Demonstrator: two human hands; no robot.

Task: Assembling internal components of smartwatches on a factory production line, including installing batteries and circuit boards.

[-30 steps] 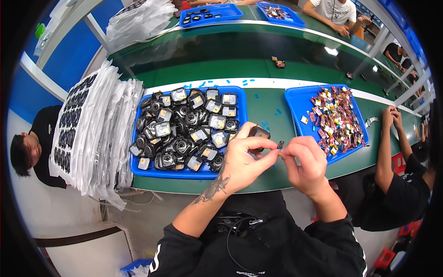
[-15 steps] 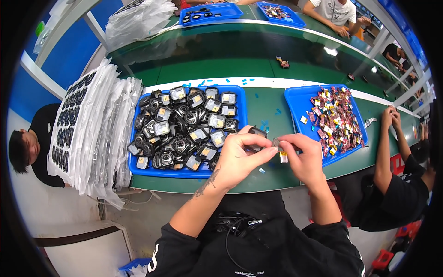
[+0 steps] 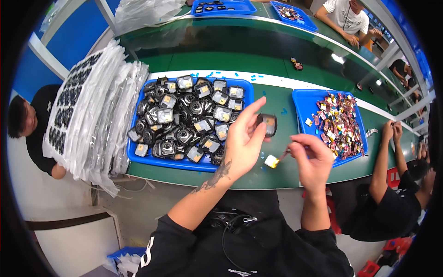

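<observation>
A square black watch case (image 3: 267, 125) is in my left hand (image 3: 244, 143), its open side with a tan patch facing up and my thumb on its near edge. My right hand (image 3: 314, 159), just to the right, pinches a small reddish circuit board (image 3: 284, 154). From that board a white-and-yellow piece (image 3: 271, 161) hangs toward the left, apart from the case. To the left of my left hand a blue tray (image 3: 184, 167) holds a heap of similar black watch cases (image 3: 184, 108). Another blue tray (image 3: 300, 104) on the right is filled with small circuit boards (image 3: 344, 124).
Tall stacked plastic sheets (image 3: 99, 111) stand left of the case tray. Blue scraps (image 3: 258, 76) dot the white strip behind it. Beyond lies a green conveyor belt (image 3: 221, 55) carrying a few small parts. Co-workers sit at left, right (image 3: 392, 198) and across the line.
My hands have drawn apart from where they met. My left fingers have extended and the case now shows its inside; the board in my right hand has come away to the right.
</observation>
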